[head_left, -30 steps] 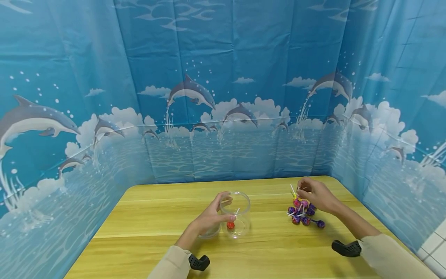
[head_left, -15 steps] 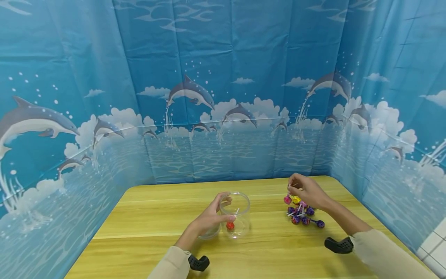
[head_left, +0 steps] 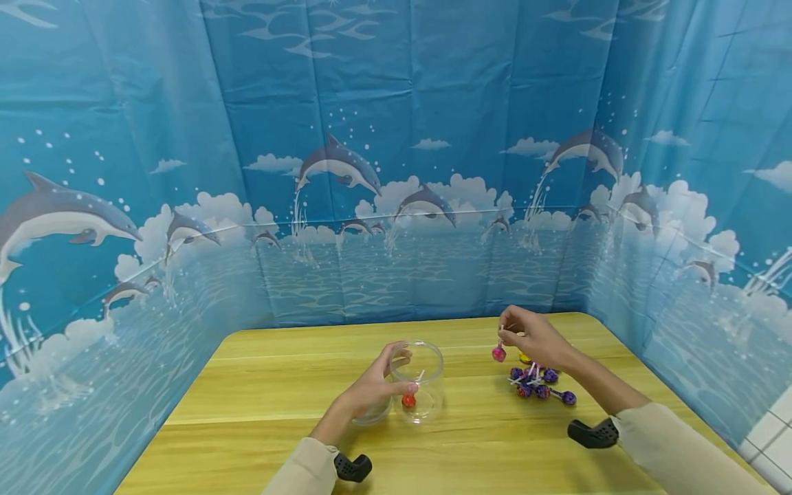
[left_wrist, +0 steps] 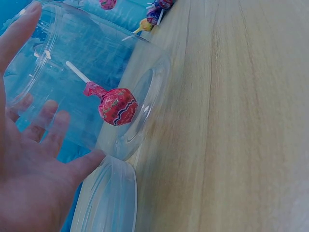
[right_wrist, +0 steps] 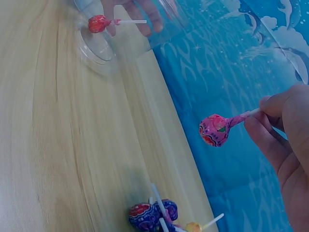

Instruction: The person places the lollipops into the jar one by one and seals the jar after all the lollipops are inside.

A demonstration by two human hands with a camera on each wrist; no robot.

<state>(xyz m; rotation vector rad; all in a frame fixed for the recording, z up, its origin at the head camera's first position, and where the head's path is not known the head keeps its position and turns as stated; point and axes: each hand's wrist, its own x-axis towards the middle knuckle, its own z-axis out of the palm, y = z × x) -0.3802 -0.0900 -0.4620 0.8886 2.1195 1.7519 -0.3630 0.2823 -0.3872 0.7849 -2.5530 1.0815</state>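
My left hand (head_left: 371, 387) grips a clear plastic jar (head_left: 431, 377) by its side, thumb in front and fingers behind. Inside the jar is a red-wrapped lollipop (left_wrist: 118, 106), stick slanting upward. A clear lid (left_wrist: 113, 198) lies on the table beside the jar, under the left hand. To the right, my right hand (head_left: 537, 338) pinches a pink lollipop (right_wrist: 214, 130) by its white stick, with the candy end hanging down above the table. Below that hand lies a heap of purple and pink lollipops (head_left: 542, 392), along with a yellow lollipop (head_left: 524, 358), partly hidden by the hand.
The wooden table (head_left: 278, 385) has a blue dolphin-print curtain (head_left: 396, 275) along its back and sides. White tiles (head_left: 770, 440) show at the far right. Bare tabletop lies between the jar and the heap.
The right hand has lifted the pink lollipop out of the heap and moved left with it, uncovering part of the yellow one. The left hand and jar have stayed put.
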